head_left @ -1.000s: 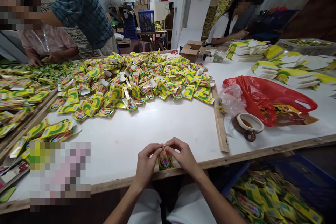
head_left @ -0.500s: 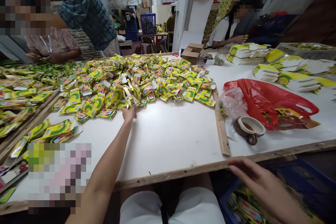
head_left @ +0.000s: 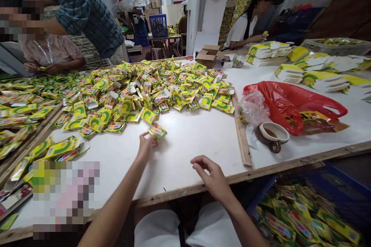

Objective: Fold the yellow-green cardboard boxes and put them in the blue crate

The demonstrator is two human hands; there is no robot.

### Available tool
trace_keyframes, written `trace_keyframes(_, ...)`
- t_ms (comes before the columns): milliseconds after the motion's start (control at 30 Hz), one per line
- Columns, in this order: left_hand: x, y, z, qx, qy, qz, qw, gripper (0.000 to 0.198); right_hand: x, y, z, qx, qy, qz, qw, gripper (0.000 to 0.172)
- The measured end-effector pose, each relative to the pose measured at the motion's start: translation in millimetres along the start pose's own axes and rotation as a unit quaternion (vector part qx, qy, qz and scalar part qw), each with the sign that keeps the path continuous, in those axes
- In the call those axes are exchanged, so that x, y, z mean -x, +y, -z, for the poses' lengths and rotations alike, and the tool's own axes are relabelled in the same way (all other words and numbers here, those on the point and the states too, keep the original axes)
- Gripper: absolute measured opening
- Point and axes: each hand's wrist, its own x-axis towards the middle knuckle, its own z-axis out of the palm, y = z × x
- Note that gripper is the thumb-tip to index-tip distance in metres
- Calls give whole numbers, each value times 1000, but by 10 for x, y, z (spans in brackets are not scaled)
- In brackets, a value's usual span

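Note:
Between the thumb and fingers of my left hand [head_left: 147, 146] is a small yellow-green packet [head_left: 158, 131], held just in front of a heap of similar packets [head_left: 136, 94]. My right hand [head_left: 209, 173] hovers over the near part of the white table [head_left: 176, 154], its fingers curved, thumb and forefinger apart, nothing in it. Below and to the right, a blue crate [head_left: 342, 185] holds many more of these packets.
A wooden strip [head_left: 242, 142] borders the white surface on the right. Beyond it are a brown cup [head_left: 268, 139], a red plastic bag [head_left: 278, 102] and stacked yellow-white cartons [head_left: 321, 77]. An open cardboard box [head_left: 207, 56] stands behind the heap. Other people work around the table.
My left hand has drawn a packet out of the heap toward me. My right hand has come from above the crate at the right to over the table's near edge. The view has shifted slightly.

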Motion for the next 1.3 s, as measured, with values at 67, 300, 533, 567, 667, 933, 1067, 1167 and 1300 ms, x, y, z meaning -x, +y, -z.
trace_keyframes(67,453,-190,-7,13,-60,22,998,61,-120,117,-118,-38,21,5,999,20)
trace_keyframes(300,1141,-227,71,1,-271,-73,960,62,-271,189,-362,-134,-61,44,988,34)
trace_keyframes(533,1053,-279,4,-45,-257,-115,959,23,-284,255,-214,-68,-102,36,992,16)
trace_keyframes(567,1058,-282,-30,-42,-245,-125,960,21,-313,248,-193,-49,-90,45,994,10)
trace_keyframes(667,1092,-255,-122,1,-223,-131,966,26,-382,205,-160,-41,-45,64,996,9)
trace_keyframes(933,1153,-156,-161,-54,-172,-153,972,17,-267,55,-149,-37,-50,93,994,13)
trace_keyframes(1067,1114,-160,-207,-17,-157,-99,982,19,-295,-28,-183,-10,-17,71,997,12)
trace_keyframes(1167,1069,-163,-228,7,-142,-71,987,20,-346,-62,-195,4,-10,56,998,13)
trace_keyframes(1300,1070,-198,-194,13,-150,-75,986,21,-338,-8,-179,-14,-21,51,998,15)
